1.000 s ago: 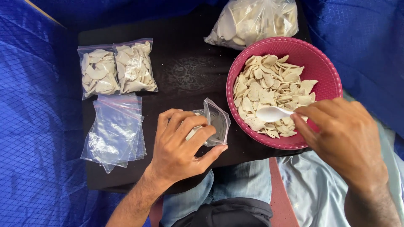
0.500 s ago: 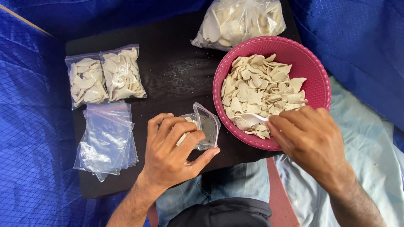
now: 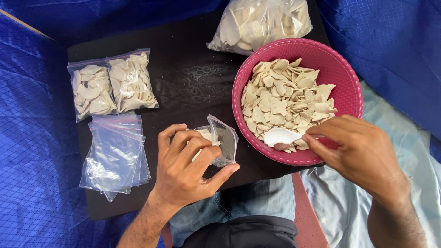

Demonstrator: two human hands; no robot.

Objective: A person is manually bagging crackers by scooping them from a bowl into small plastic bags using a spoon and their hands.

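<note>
Large clear bag of pale chips [image 3: 262, 23] cut off by the top edge. Spoon [image 3: 280, 136] handle hidden under right hand [image 3: 363, 154]. Left hand [image 3: 186, 170] covers most of the small open bag [image 3: 220, 140], contents unclear.

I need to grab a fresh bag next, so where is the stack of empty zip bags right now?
In the head view, the empty zip bags lie at the left of the black board, just below the two filled bags and left of the left hand.
</note>
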